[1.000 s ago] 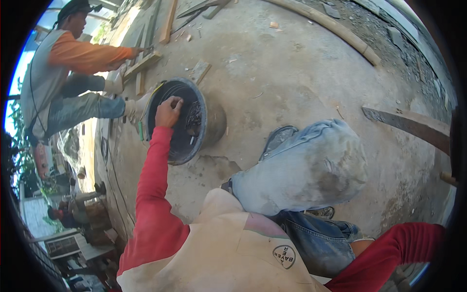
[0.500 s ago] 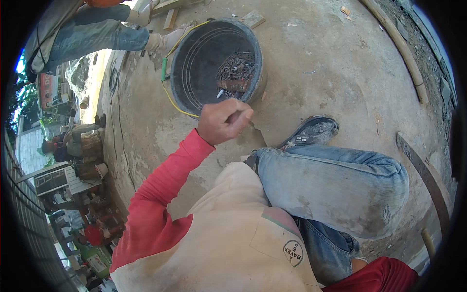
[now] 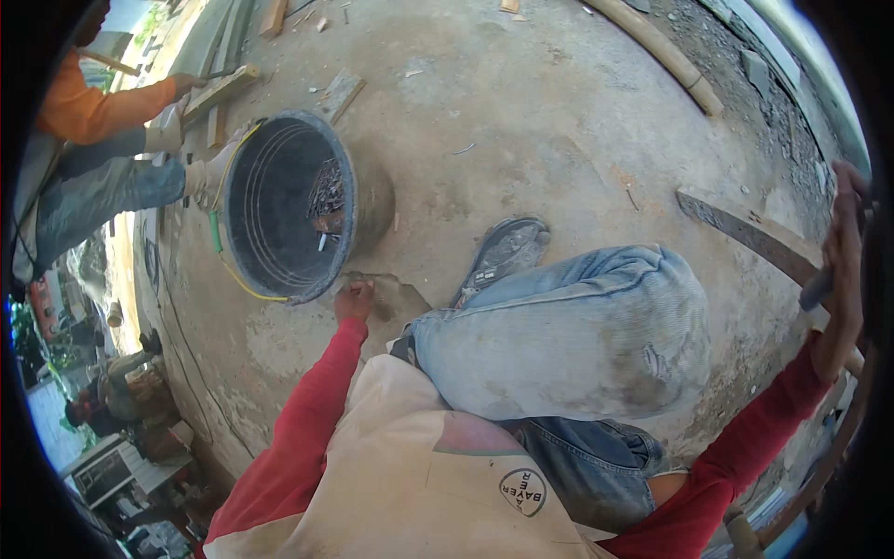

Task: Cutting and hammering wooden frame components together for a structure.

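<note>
My left hand (image 3: 354,300) is closed, low over the concrete beside the base of a black bucket (image 3: 349,196). Whatever its fingers pinch is too small to make out. Inside the bucket lie a heap of nails (image 3: 326,189) and a brownish piece; its yellow wire handle with a green grip (image 3: 215,232) hangs over the rim. At the far right edge my right hand (image 3: 844,265) is raised, wrapped round a tool with a dark rounded end (image 3: 816,290). The rest of that tool is lost in the dark rim of the picture.
A co-worker in an orange sleeve (image 3: 121,110) sits at upper left, a hand on a wooden board (image 3: 222,93). A wood offcut (image 3: 342,95) lies behind the bucket. At right are a curved saw-like blade (image 3: 745,231) and a long pole (image 3: 652,51). Cables (image 3: 182,317) run along the left.
My left hand has gone from in front of the bucket's rim down beside its base. My right hand has come into view, raised with the tool. The view has shifted, showing more of the co-worker.
</note>
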Available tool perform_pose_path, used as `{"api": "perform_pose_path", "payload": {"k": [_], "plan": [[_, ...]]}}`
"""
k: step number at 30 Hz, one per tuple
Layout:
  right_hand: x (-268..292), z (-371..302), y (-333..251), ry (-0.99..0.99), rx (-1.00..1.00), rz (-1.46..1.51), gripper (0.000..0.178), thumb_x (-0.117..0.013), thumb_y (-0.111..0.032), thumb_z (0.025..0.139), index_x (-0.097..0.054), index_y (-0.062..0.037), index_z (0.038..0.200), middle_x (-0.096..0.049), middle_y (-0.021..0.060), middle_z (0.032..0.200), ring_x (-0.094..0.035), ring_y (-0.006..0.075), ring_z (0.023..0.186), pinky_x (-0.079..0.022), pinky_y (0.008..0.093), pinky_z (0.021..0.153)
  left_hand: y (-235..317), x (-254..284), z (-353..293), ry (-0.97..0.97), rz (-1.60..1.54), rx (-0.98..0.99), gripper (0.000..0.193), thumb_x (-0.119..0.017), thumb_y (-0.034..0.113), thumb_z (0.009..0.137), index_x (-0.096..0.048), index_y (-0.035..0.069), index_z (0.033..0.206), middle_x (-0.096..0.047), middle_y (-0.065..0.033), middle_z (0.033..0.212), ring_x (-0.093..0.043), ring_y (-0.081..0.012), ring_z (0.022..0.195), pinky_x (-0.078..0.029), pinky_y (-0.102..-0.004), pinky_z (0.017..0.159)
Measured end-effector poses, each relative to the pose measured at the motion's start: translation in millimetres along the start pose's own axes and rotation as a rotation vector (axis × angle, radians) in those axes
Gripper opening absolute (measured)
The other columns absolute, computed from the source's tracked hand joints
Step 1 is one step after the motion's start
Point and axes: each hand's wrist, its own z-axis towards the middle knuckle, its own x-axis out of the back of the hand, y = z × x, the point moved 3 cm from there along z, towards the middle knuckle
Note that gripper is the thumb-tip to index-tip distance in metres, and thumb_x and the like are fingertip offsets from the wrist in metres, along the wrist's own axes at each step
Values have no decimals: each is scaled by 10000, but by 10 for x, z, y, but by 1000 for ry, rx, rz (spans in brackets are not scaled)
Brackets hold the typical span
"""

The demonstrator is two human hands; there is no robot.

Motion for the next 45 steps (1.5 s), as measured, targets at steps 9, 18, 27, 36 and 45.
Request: {"api": "perform_pose_path", "payload": {"k": [9, 18, 27, 36, 45], "plan": [[-3006, -486, 1214, -371, 23, -224, 245, -640, -133, 807, -676, -45, 1032, -607, 212, 1012, -611, 416, 933, -481, 479, 801, 121, 139, -70, -79, -129, 69, 262, -723, 272, 807, -750, 27, 894, -713, -112, 723, -679, -167, 636, -526, -317, 627], [-3136, -1076, 1634, -102, -123, -124, 186, -652, -102, 850, -654, 20, 990, -580, 150, 989, -612, 362, 904, -467, 435, 763, 1141, -29, -618, -342, -75, -351, 305, -643, 154, 908, -579, 86, 1198, -700, -71, 860, -672, -148, 765, -520, -303, 716], [-3325, -723, 664, -377, -56, 212, 131, -675, -99, 848, -637, 17, 893, -510, 127, 729, -500, 237, 613, -391, 364, 578, 2200, -306, -599, -593, -137, -381, 345, -574, 88, 936, -558, 87, 1281, -662, -62, 905, -631, -144, 797, -505, -308, 737], [-3339, -593, -2142, -974, 483, 1061, 254, -696, -162, 831, -650, 10, 1012, -613, 194, 859, -602, 365, 776, -488, 389, 717, 2158, -711, -679, -355, 37, -854, 235, -555, 120, 928, -646, 31, 1126, -666, -154, 985, -643, -297, 949, -487, -403, 838], [-3019, -157, -775, -789, 28, 530, 219, -730, -124, 808, -640, 20, 945, -514, 89, 606, -500, 170, 508, -408, 311, 524, 2639, -610, -529, -685, -57, -502, 246, -563, 159, 958, -664, 76, 1166, -647, -144, 1119, -636, -278, 1001, -491, -357, 871]]}}
